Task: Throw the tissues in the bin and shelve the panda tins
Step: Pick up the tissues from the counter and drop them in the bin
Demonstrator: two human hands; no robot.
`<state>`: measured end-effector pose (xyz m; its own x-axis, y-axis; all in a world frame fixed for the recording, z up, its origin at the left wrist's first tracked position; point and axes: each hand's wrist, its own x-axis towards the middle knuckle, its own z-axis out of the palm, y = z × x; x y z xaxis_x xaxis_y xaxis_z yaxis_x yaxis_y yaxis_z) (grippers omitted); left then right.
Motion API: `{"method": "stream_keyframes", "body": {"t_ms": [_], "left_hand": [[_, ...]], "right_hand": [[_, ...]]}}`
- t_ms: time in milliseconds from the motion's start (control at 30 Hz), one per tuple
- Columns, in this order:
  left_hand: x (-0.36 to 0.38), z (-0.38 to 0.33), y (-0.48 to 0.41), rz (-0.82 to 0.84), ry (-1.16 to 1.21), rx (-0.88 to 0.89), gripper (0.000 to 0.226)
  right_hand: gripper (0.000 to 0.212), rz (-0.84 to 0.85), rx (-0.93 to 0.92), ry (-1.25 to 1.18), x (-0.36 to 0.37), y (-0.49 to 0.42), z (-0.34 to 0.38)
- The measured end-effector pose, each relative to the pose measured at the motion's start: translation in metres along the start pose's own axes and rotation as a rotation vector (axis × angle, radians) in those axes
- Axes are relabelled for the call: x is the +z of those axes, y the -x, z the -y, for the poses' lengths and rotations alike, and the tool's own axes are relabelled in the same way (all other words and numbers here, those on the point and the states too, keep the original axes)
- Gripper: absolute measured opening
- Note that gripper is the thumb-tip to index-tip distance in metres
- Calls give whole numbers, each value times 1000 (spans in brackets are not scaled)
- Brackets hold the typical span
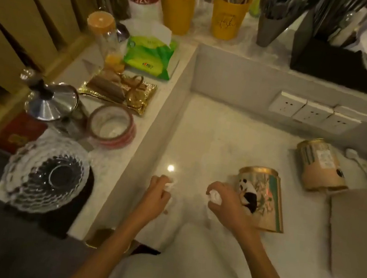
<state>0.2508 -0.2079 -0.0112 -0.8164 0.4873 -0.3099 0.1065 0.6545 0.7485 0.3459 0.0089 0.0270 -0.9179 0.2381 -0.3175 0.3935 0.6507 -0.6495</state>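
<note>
Two panda tins lie on their sides on the pale lower counter (214,131). The nearer tin (266,197) shows a panda picture; the farther tin (320,167) lies to its right rear. My right hand (230,204) is just left of the nearer tin, closed on a crumpled white tissue (214,196). My left hand (158,194) rests on the counter further left, fingers pinched on another small white tissue (169,185). No bin is in view.
A raised ledge on the left carries a glass bowl (45,176), tape roll (111,128), metal pot (50,103), gold tray (118,92) and green tissue pack (149,56). Yellow cups (177,8) and organisers stand behind. Wall sockets (309,111) and a grey device (360,232) are right.
</note>
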Motion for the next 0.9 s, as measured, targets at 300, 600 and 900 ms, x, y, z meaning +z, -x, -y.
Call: {"method": "stream_keyframes", "body": {"t_ms": [300,600,900], "left_hand": [[34,35,176,-229,145,-300,27],[88,50,295,-394,231,-634,18],[55,89,338,-482,274,-644,26]], "right_hand": [[21,204,300,-382,40,89,-59],[25,602,-69,-208,43,83,-12],[34,753,39,-193,131,121,82]]}}
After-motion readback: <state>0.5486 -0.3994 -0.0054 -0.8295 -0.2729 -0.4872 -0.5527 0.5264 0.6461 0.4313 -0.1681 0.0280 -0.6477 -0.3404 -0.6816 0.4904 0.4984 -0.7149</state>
